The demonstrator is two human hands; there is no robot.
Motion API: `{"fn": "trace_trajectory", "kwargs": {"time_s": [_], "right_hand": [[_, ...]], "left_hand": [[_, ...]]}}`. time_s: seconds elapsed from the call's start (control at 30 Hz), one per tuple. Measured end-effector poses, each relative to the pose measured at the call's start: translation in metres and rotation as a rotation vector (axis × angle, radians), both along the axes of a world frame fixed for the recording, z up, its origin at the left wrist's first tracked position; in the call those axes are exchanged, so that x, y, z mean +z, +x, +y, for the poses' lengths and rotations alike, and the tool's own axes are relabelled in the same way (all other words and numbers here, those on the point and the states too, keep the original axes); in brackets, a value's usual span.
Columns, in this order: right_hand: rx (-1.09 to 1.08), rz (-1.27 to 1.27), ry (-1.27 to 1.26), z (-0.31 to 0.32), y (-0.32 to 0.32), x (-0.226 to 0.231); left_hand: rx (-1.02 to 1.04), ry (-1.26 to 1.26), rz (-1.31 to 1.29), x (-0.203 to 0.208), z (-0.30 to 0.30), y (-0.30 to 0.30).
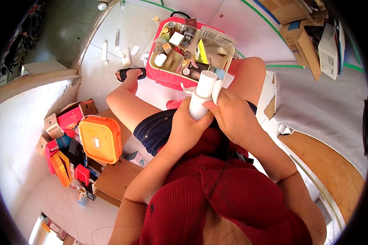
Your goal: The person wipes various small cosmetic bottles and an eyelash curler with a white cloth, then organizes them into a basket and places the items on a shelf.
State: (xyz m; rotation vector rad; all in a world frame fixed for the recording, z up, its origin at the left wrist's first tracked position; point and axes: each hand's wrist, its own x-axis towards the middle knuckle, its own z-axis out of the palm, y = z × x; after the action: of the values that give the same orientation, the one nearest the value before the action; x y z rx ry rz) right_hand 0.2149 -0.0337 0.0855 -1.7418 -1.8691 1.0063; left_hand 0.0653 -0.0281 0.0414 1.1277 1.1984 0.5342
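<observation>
White cylindrical bottle (198, 108) is on the near side of the pink tub (166, 79), left hand (190, 126) curled snug round its lower part, right hand (234, 112) half-curled, pinching tissue (217, 90) beside it; I'd keep the left grip steady, tissue flat

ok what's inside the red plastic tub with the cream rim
The tub holds a yellow triangular packet, a small white box, a round white object and small lidded jars. Anything beneath them is covered; the white plastic cylinder hides part of the near side.

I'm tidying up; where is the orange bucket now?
In the head view, the orange bucket is on the person's left, beside the pile of small boxes and the brown cardboard box.
</observation>
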Motion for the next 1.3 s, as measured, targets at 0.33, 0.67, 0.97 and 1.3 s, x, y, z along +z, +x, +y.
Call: {"fn": "trace_trajectory", "kwargs": {"time_s": [0.33, 0.67, 0.97, 1.3], "right_hand": [[-0.491, 0.66, 0.082, 0.008, 0.02, -0.002], [-0.035, 0.305, 0.401, 0.015, 0.023, 0.002], [-0.087, 0.271, 0.433, 0.002, 0.007, -0.001], [-0.105, 0.177, 0.388, -0.003, -0.01, 0.009]], "left_hand": [[-0.076, -0.525, -0.627, 0.008, 0.011, -0.017], [-0.162, -0.564, -0.802, 0.006, 0.008, -0.017], [-0.132, -0.359, -0.486, 0.013, 0.009, -0.017], [-0.361, 0.232, 0.321, 0.028, 0.006, -0.019]]}}
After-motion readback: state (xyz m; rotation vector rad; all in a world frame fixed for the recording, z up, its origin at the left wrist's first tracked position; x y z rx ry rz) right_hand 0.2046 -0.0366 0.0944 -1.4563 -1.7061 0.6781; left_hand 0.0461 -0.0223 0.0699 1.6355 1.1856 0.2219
